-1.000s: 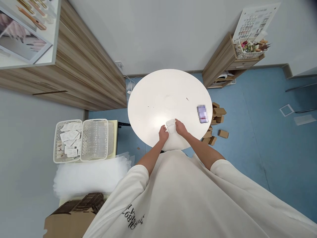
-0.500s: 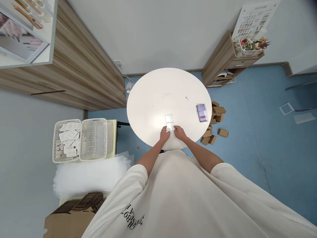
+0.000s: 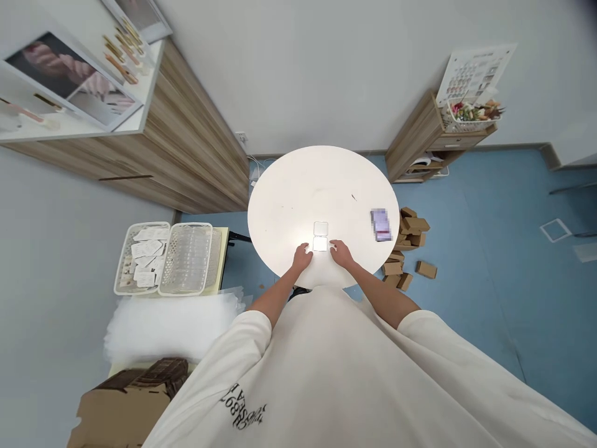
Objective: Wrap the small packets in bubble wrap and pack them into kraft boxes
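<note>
A small clear plastic case (image 3: 320, 243) lies unfolded on the round white table (image 3: 289, 180), its two square halves one behind the other. A pale insert or card seems to fill the near half. Just left of the case, my left hand (image 3: 303, 256) rests near the tabletop with fingers apart, holding nothing. On the other side my right hand (image 3: 341, 253) is close to the case's edge, also open and apart from it. A blurred-out purple item (image 3: 381, 224) lies at the table's right side.
At left, one white basket (image 3: 120, 267) holds printed cards and another (image 3: 208, 258) holds stacked clear cases. Nearer are a pile of translucent bags (image 3: 172, 326) and brown cardboard (image 3: 121, 414). Small brown boxes (image 3: 410, 230) lie right of the table. A wooden cabinet (image 3: 200, 143) stands at back left.
Both hands have let go of the clear case and moved outward, the left one further. The case stays unfolded on the table. My head view has shifted slightly.
</note>
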A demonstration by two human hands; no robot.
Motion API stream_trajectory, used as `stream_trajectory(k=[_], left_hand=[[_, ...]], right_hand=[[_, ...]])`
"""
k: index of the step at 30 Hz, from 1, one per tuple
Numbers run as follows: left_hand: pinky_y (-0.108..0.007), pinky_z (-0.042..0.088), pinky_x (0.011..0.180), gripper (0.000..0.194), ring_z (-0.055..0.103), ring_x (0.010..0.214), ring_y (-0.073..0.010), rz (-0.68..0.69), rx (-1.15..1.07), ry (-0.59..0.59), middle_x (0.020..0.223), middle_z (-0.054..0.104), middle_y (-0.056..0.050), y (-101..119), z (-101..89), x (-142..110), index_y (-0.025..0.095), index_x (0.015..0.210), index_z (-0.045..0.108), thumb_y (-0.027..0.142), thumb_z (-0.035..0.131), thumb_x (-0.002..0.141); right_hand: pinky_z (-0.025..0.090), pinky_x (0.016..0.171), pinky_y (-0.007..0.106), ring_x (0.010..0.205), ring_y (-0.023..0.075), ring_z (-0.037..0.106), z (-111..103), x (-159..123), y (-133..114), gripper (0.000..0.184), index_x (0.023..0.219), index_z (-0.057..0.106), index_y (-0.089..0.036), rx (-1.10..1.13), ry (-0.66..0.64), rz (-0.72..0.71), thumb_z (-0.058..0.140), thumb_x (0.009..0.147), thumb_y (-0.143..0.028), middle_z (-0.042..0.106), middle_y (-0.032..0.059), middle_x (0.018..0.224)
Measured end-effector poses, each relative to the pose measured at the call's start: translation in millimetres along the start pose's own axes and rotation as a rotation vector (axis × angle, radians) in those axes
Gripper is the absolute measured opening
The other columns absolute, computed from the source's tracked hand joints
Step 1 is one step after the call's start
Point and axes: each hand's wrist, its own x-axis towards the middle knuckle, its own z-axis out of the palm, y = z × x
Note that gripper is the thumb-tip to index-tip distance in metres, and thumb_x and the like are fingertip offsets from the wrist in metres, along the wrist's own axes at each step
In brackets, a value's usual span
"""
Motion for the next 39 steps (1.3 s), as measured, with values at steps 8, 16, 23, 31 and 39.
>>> stream_trajectory(k=[8, 16, 23, 31, 39], left_hand=[[-0.038, 0.046, 0.107, 0.045, 0.051, 0.136, -0.028, 0.019, -0.091, 0.176, 0.151, 0.05, -0.013, -4, -46.2, -19, 0.022, 0.137, 0.054, 0.028, 0.059, 0.092], [-0.04, 0.05, 0.102, 0.04, 0.056, 0.132, -0.0291, 0.005, -0.18, 0.33, 0.148, 0.054, -0.014, -38, -97.0, -39, 0.022, 0.132, 0.058, 0.029, 0.061, 0.092], [-0.043, 0.05, 0.102, 0.038, 0.06, 0.127, -0.0299, 0.072, -0.248, 0.431, 0.141, 0.06, -0.015, -74, -172.5, -52, 0.02, 0.128, 0.061, 0.027, 0.062, 0.09], [-0.041, 0.049, 0.104, 0.034, 0.064, 0.119, -0.024, 0.179, -0.284, 0.61, 0.128, 0.067, -0.012, -133, -291.8, -54, 0.021, 0.122, 0.064, 0.021, 0.056, 0.089], [-0.04, 0.048, 0.106, 0.035, 0.066, 0.113, -0.0233, 0.176, -0.26, 0.772, 0.124, 0.068, -0.011, -183, -405.6, -49, 0.019, 0.122, 0.063, 0.016, 0.052, 0.088]], right_hand=[[0.042, 0.11, 0.038, 0.126, 0.0243, 0.055, -1, 19, -34, 0.042, 0.131, 0.063, -0.019, 0.0, -0.004, -0.175, 0.043, 0.095, -0.021, 0.058, 0.0112, 0.138], [0.043, 0.11, 0.041, 0.124, 0.0233, 0.057, 44, 22, -103, 0.038, 0.124, 0.066, -0.021, 0.033, -0.07, -0.386, 0.046, 0.092, -0.021, 0.06, 0.0092, 0.134], [0.045, 0.107, 0.041, 0.119, 0.0234, 0.059, 105, 13, -188, 0.036, 0.123, 0.067, -0.02, -0.002, -0.152, -0.498, 0.046, 0.093, -0.019, 0.063, 0.0102, 0.131], [0.047, 0.103, 0.039, 0.114, 0.0226, 0.062, 199, 9, -292, 0.033, 0.118, 0.069, -0.02, -0.054, -0.182, -0.636, 0.048, 0.093, -0.017, 0.066, 0.0097, 0.123], [0.045, 0.106, 0.04, 0.113, 0.0218, 0.061, 279, 16, -377, 0.033, 0.118, 0.07, -0.021, -0.094, -0.218, -0.756, 0.049, 0.092, -0.017, 0.066, 0.009, 0.121]])
